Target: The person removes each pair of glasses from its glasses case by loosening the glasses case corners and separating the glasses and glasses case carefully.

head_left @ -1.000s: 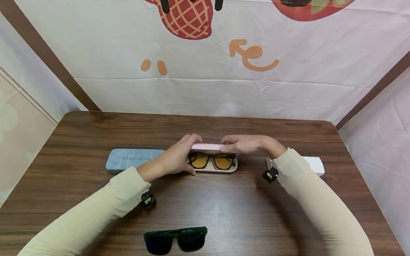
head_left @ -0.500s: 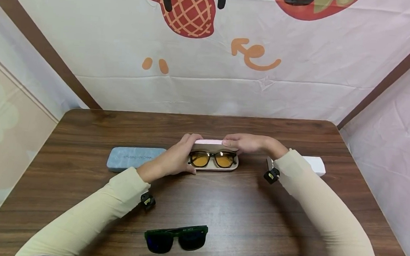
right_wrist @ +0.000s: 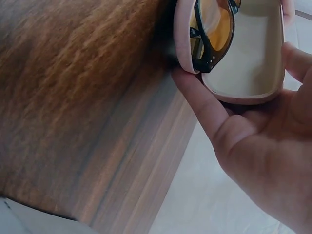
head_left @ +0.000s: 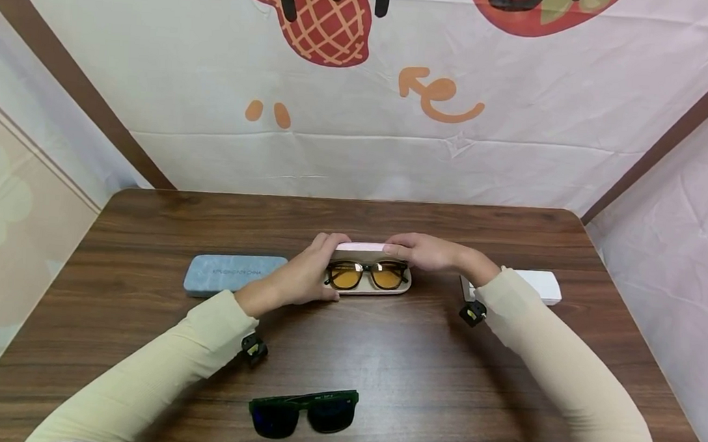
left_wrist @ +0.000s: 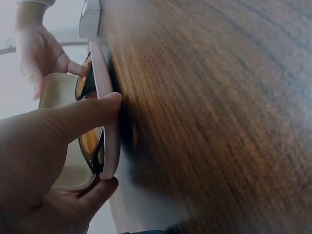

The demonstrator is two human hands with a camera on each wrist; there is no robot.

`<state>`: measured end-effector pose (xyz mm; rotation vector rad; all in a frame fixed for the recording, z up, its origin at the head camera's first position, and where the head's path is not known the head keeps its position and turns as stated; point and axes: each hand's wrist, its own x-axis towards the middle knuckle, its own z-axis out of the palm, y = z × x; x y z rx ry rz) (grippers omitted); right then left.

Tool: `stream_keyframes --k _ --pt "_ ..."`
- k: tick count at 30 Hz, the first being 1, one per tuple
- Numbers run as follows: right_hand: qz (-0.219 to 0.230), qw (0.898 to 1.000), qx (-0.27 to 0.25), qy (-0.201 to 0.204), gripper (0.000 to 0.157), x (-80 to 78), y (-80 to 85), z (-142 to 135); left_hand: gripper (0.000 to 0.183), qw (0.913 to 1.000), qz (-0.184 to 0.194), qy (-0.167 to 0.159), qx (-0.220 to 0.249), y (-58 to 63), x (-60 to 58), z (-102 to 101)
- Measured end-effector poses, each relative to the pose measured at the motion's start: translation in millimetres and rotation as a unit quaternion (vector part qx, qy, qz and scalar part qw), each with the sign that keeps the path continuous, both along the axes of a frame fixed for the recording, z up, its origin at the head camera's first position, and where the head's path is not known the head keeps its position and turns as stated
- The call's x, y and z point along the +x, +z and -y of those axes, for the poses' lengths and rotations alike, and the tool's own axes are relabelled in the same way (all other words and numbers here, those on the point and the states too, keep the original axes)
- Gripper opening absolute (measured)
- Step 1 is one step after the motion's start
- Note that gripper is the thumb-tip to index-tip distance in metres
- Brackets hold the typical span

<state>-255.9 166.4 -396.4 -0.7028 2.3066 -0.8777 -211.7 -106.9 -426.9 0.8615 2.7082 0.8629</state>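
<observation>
A pink glasses case with a pale lining stands at the middle of the table, its lid raised. Inside its base lies a pair of glasses with dark frames and amber lenses. My left hand grips the case's left end, its thumb over the base's front rim and other fingers toward the lid. At the other end, my right hand holds the lid's right corner with the thumb on its edge. In the right wrist view, one finger touches the base's end. The case's back is hidden.
A blue glasses case lies to the left, partly behind the left hand. A white case sits at the right, partly covered by the right sleeve. Dark green-framed sunglasses lie near the front. A printed cloth hangs behind the table.
The case's lid has tilted back and up, showing more of its lining. The right wrist has shifted slightly to the right. The left hand stays nearly in place.
</observation>
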Motion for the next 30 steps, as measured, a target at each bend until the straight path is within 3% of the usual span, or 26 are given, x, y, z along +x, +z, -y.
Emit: stream_keyframes --k 12,30 --pt "-0.069 0.997 0.023 -0.001 0.046 3.3 -2.8 -1.5 0.097 0.9998 0.019 0.001 -0.010 -0.2 -3.3 -0.6" --pt "-0.093 0.996 0.011 -0.009 0.049 7.3 -0.5 -1.5 0.095 0.9994 0.030 0.007 -0.015 2.9 -2.1 -0.7"
